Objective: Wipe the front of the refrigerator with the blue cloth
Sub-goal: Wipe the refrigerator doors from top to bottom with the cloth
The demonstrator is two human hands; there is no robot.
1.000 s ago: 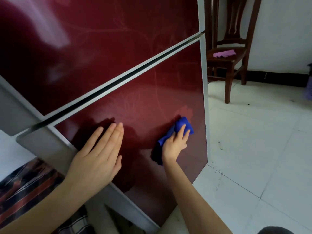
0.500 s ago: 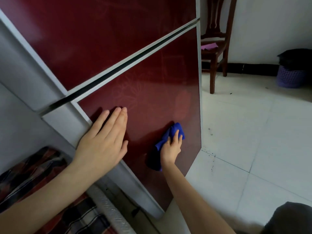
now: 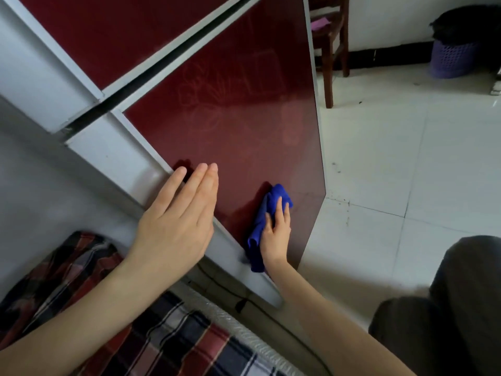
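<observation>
The refrigerator's dark red glossy lower door point(image 3: 235, 109) fills the middle of the head view, with grey trim along its edges. A crumpled blue cloth point(image 3: 273, 199) is pressed against the door's lower part, near its bottom edge. My right hand point(image 3: 275, 232) lies flat on the cloth, holding it to the door. My left hand point(image 3: 176, 223) rests flat with fingers together across the door's left grey edge, holding nothing.
A wooden chair point(image 3: 329, 36) with a pink cloth on its seat stands behind the refrigerator. A purple basket point(image 3: 451, 59) sits by the far wall. White tiled floor point(image 3: 406, 158) lies to the right. A plaid fabric point(image 3: 151, 332) lies lower left; my dark-trousered knee point(image 3: 461, 294) is lower right.
My right hand has slid the blue cloth down the lower door toward its bottom edge. My view has tilted down and my left hand stays on the door's left edge.
</observation>
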